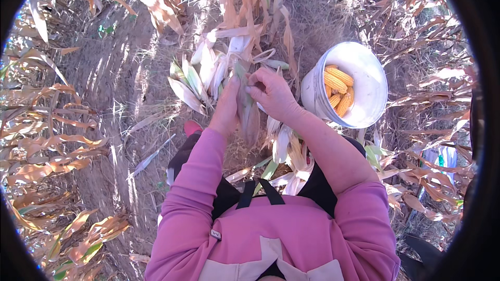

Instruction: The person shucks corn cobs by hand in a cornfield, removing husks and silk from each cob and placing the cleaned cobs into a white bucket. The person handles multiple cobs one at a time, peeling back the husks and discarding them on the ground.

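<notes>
An unshelled ear of corn in its pale green and tan husk points away from me, above the ground. My left hand holds it along its left side, the thumb lying up against the husk. At the ear's upper right edge, my right hand has its thumb and forefinger bent against the husk. Whether those fingertips pinch a leaf of it is too small to tell. Just beyond my hands lies a pile of husked ears and loose husks. More stripped husks lie nearer me, below my right forearm.
To the right, a white plastic bucket leans slightly, with several bare yellow corn cobs inside. Dry corn stalks rise ahead. Dry leaves border both sides. A pale bag sits among the right-hand leaves.
</notes>
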A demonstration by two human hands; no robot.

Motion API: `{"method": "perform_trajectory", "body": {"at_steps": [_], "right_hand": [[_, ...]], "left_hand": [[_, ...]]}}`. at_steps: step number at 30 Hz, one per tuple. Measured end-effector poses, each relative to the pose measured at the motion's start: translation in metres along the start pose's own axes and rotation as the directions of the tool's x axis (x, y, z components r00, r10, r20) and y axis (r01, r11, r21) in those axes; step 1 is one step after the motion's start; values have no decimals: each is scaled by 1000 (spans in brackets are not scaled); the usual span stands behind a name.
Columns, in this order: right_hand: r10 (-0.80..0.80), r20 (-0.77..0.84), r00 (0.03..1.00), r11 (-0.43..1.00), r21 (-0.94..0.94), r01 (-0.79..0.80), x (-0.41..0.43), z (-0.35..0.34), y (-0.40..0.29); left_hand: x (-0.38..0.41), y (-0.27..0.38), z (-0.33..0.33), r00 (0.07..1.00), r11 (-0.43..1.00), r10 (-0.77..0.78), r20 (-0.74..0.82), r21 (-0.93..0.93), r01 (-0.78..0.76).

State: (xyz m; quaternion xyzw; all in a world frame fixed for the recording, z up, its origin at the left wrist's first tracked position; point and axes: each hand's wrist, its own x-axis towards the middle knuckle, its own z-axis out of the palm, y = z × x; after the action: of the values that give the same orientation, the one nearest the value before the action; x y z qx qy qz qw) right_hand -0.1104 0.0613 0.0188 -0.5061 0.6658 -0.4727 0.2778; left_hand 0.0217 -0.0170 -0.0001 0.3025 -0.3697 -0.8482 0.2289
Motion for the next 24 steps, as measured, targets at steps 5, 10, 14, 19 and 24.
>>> {"method": "perform_trajectory", "body": {"at_steps": [5,10,14,19,24], "right_hand": [[-41,1,999,992,-118,41,-5,9,2],[169,30,985,982,75,-171,-6,14,-10],[259,99,961,965,18,-262,-4,13,-15],[-157,9,988,959,-238,154,-6,20,-11],[-284,236,929,942,-111,316,-14,28,-10]], "left_hand": [[4,6,0,997,995,81,-15,-48,-82],[8,2,-4,993,984,105,-55,-142,-112],[7,-5,0,994,983,74,-76,-160,-86],[9,2,-9,996,979,65,-57,-191,-75],[11,20,-20,964,969,153,-216,-158,-189]]}}
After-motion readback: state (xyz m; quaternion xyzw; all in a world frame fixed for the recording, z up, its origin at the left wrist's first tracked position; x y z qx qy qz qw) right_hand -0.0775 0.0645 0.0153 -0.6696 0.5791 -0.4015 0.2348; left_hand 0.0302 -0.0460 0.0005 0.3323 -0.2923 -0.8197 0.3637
